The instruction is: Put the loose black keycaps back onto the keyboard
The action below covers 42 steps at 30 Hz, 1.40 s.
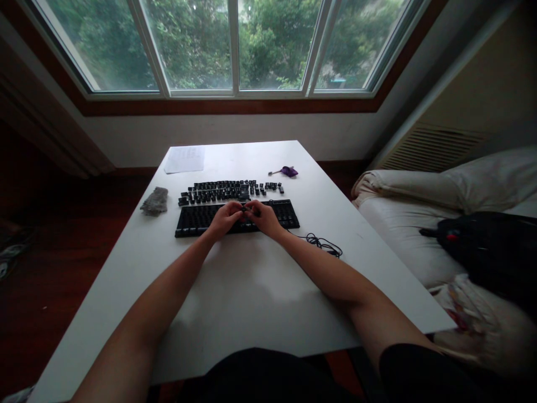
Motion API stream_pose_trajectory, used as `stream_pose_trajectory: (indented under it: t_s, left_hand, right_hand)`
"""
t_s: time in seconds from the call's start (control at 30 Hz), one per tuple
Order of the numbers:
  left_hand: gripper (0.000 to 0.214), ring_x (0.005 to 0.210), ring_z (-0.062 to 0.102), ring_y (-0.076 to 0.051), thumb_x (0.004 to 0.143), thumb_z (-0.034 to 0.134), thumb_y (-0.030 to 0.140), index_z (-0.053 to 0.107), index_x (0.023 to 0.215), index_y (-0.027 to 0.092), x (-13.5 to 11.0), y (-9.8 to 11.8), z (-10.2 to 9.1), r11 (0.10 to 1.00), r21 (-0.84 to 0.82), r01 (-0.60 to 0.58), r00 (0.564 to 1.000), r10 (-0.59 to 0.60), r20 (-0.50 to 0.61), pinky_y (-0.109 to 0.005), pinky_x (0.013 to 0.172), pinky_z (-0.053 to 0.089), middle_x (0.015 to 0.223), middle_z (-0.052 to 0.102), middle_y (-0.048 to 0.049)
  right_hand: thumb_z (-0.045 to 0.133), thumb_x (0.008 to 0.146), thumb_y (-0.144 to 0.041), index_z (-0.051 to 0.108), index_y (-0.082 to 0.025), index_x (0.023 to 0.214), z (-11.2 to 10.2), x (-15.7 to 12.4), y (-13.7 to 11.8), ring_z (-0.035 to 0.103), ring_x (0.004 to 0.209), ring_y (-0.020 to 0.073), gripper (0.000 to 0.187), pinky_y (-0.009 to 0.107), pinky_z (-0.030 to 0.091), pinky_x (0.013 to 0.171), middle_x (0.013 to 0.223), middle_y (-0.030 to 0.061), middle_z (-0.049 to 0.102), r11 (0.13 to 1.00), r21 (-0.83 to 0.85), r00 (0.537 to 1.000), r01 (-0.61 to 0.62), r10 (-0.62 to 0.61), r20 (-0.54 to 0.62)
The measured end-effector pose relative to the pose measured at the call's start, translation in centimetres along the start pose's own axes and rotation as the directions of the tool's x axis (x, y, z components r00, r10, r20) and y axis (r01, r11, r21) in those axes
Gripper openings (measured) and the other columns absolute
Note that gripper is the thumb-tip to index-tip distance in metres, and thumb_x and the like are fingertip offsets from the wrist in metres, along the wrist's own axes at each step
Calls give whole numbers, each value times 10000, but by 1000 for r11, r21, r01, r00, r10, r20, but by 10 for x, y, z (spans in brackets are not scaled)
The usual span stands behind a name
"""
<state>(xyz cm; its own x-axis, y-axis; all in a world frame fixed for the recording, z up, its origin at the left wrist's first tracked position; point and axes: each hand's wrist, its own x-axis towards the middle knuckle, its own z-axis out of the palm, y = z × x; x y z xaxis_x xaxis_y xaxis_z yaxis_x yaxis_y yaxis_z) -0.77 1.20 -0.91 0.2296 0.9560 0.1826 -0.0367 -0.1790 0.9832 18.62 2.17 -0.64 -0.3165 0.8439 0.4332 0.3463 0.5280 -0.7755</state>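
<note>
My left hand [227, 217] and my right hand [263, 215] meet above the middle of a black keyboard [193, 218]. Their fingertips are pinched together around a small dark piece [245, 209] that looks like a keycap; the fingers partly hide it. The keyboard lies flat, its middle covered by my hands. Just behind it, rows of loose black keycaps [212, 193] are laid out on the white table [251, 291]. A black cable [321, 243] lies coiled at the keyboard's right.
A crumpled grey cloth [155, 201] lies left of the keyboard. Paper sheets [184, 159] rest at the back left, and a brush with a purple part [288, 171] at the back right. A pale sofa [394, 224] with a black bag [486, 240] stands on the right.
</note>
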Motion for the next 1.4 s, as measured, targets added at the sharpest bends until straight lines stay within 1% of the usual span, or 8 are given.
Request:
stream_pose_trajectory:
  t_s: [0.13,0.3,0.53,0.73,0.93,1.03,1.17,1.4]
  left_hand:
    - [300,703,680,-139,763,761,287,579,966,163,0,1,1,1000,-11,-5,1000,5,-25,-264,702,514,824,699,-9]
    - [294,712,676,-136,755,774,292,564,913,160,-2,5,1,1000,7,-6,1000,6,-18,-258,698,506,822,682,-4]
    - [282,691,675,-140,784,750,333,596,940,156,-1,4,0,1000,26,-12,1000,12,-22,-266,690,508,816,674,-3]
    - [299,706,681,-149,779,758,359,605,935,156,0,2,0,1000,14,-12,1000,12,-18,-269,690,515,829,688,-15]
    - [252,681,669,-134,810,721,349,620,930,152,0,2,-1,999,30,-24,999,26,-45,-258,686,505,809,688,-8]
    - [261,683,663,-127,809,727,351,613,930,151,0,3,0,1000,15,-27,999,27,-46,-253,693,502,799,682,-2]
    - [326,715,664,-137,770,780,368,593,935,157,-1,3,2,1000,-23,-18,999,17,-46,-265,703,520,827,686,-7]
    - [289,677,653,-133,808,739,386,613,941,163,0,-1,0,999,31,-30,997,32,-66,-256,671,501,807,671,2]
  right_hand:
    - [645,861,-394,694,-212,1076,0,1,-1,447,602,113,286,227,341,579,654,-45,514,1000,10,1000,-5,4,9]
    - [629,880,-404,707,-211,1090,2,1,1,445,602,109,296,227,346,584,662,-43,517,1000,8,1000,9,-9,14]
    - [637,888,-402,708,-211,1094,2,0,1,461,616,110,290,228,354,603,684,-38,534,999,-30,999,33,-33,-1]
    - [662,880,-398,712,-211,1086,-1,2,-5,504,650,120,283,236,376,639,749,-15,589,991,-114,997,71,-72,-4]
    - [689,868,-396,710,-214,1081,-4,4,-7,544,685,133,281,243,396,671,804,9,639,983,-169,998,64,-66,-6]
    - [691,867,-367,710,-217,1076,-4,3,-8,553,697,137,258,243,396,679,811,9,649,980,-182,996,84,-85,4]
    - [682,857,-279,703,-211,1098,-4,3,-10,564,723,139,252,238,399,692,849,18,669,976,-162,988,148,-140,61]
    - [684,817,-199,688,-233,1111,-6,3,-8,566,714,137,296,234,390,687,826,-3,650,971,-192,989,143,-131,74]
